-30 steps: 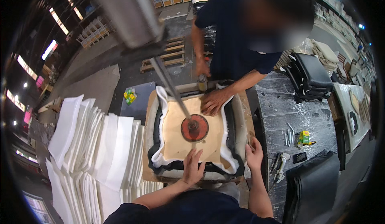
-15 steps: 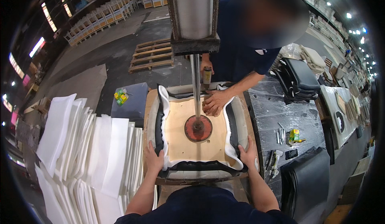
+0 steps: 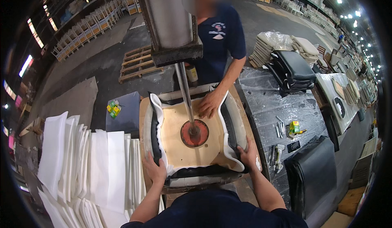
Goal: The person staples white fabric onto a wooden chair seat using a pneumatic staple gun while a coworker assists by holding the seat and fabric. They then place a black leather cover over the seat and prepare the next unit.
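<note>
A seat board (image 3: 175,148) of pale wood lies face up, with white foam (image 3: 161,119) and a black cover (image 3: 226,121) rising around its edges. A grey padded frame (image 3: 241,124) surrounds it. From above, a metal rod (image 3: 183,89) ends in a red round disc (image 3: 201,140) on the board. My left hand (image 3: 155,169) grips the frame's near left corner, thumb toward the black cover. At the near right corner my right hand (image 3: 250,156) grips the frame likewise. A co-worker's hand (image 3: 210,104) rests on the far part of the board, beside the rod.
White foam sheets (image 3: 96,162) stand stacked at the left. On the right, a plastic-covered table (image 3: 261,101) bears black cushions (image 3: 296,66), a phone (image 3: 293,147) and small metal pieces. Dark folded covers (image 3: 312,171) lie nearer. A large cylinder (image 3: 169,15) overhangs the far side.
My view has shifted and tilted. The co-worker stands more upright, one hand still on the board. Both my hands stay at the frame's near corners; the disc still rests on the board.
</note>
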